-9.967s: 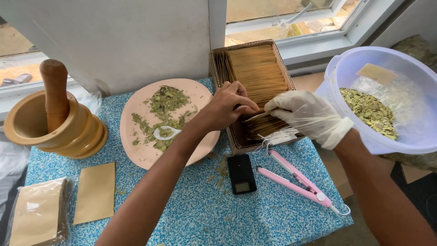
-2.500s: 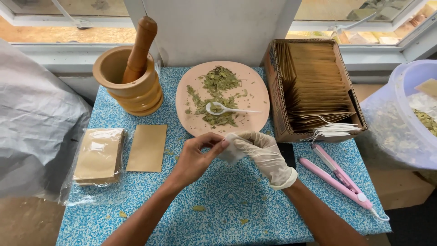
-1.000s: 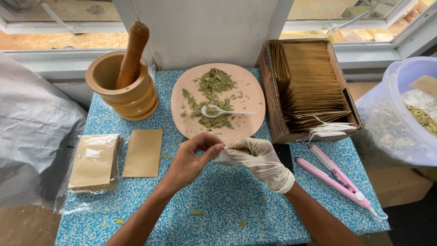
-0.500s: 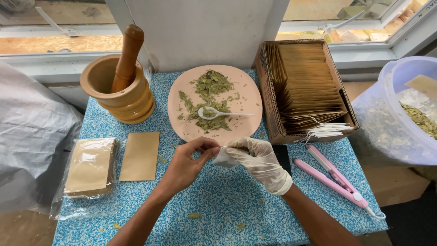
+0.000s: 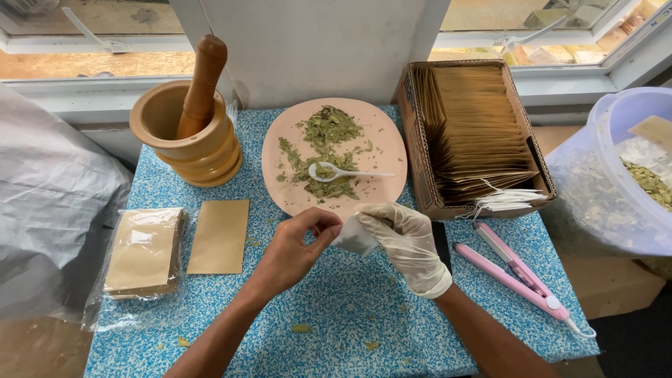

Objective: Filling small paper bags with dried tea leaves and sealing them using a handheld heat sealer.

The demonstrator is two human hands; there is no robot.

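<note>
Teabag [image 5: 355, 236], small, white and empty-looking, is pinched between both hands above the middle of the blue speckled table [image 5: 336, 315], just off the near rim of the pink plate [image 5: 381, 150]. Bare left hand [image 5: 294, 248] grips its left edge with fingertips; gloved right hand [image 5: 406, 241] grasps the right side, though whether the bag's mouth is spread open is hard to tell. On the plate lie dried green leaves [image 5: 322, 150] and a white spoon [image 5: 336, 172]. At the table's far left corner stands a wooden mortar [image 5: 185, 136] with its pestle [image 5: 199, 87]. Brown sachets [image 5: 143, 252] sit near the left edge, one flat sachet [image 5: 219, 236] beside them. A cardboard box [image 5: 420, 150] of brown packets fills the far right corner; a pink sealing iron [image 5: 518, 269] lies along the right edge. Bare tabletop shows toward the near edge.
</note>
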